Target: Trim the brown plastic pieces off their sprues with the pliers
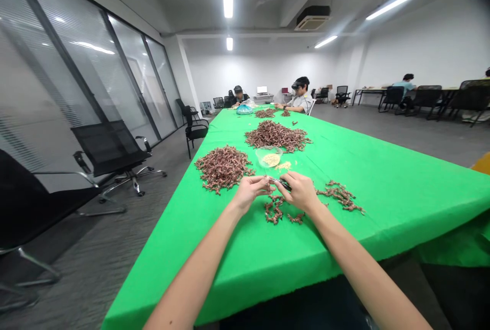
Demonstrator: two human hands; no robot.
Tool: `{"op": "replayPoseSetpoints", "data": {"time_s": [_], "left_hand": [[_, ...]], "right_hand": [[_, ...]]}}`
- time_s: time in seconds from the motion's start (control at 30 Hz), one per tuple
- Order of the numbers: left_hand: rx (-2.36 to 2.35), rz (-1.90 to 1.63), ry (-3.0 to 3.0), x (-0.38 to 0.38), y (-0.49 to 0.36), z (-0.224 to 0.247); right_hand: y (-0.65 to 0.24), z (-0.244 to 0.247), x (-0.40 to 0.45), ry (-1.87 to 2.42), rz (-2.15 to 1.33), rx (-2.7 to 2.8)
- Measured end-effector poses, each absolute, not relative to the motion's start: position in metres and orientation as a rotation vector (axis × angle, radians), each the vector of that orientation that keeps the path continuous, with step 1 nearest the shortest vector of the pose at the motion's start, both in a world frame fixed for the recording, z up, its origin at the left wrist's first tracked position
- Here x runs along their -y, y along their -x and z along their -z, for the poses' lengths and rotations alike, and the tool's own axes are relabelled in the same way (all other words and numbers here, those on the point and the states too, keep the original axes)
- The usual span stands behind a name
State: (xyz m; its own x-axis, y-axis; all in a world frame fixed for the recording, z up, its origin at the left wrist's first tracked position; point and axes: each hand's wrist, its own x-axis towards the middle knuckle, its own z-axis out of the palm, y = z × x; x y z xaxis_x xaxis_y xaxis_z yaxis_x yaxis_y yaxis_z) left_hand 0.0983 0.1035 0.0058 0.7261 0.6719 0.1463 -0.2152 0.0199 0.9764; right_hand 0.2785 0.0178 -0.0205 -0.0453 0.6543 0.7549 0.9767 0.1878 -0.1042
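Above the near part of the table, my left hand [248, 192] is closed with its fingertips pinched on a small brown knobbly twig-like piece, mostly hidden by the fingers. My right hand [300, 191] wraps around a small dark hand tool [284, 184] with a metallic tip, which meets the left fingertips; its exact kind is unclear. Loose knobbly brown pieces [274, 211] lie just below both hands. Beyond them stands a clear plastic bowl [259, 154] with pale small bits inside, and more pale bits [284, 165] are scattered beside it.
A green cloth [398, 182] covers the long table. Brown pieces form a left heap [224, 167], a larger middle heap [276, 136] and a small right group [344, 196]. Two people sit at the far end near a blue bag [244, 110]. Office chairs [111, 148] stand left.
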Motion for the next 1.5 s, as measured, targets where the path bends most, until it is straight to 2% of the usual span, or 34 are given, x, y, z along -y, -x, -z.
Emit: {"op": "replayPoseSetpoints", "data": {"time_s": [0.67,1.07,1.5], "left_hand": [[-0.425,-0.698,-1.45,-0.1059,-0.097,-0.0041],[-0.383,-0.767,-1.685,-0.1074,-0.0964,-0.0043],[-0.495,-0.962,-2.013,-0.1029,-0.0931,-0.0055]], "right_hand": [[-0.2791,0.0199,-0.016,1.599,0.619,1.815],[-0.2789,0.014,-0.0165,1.453,-0.099,1.809],[-0.2797,0.017,-0.0213,1.37,-0.556,1.682]]}}
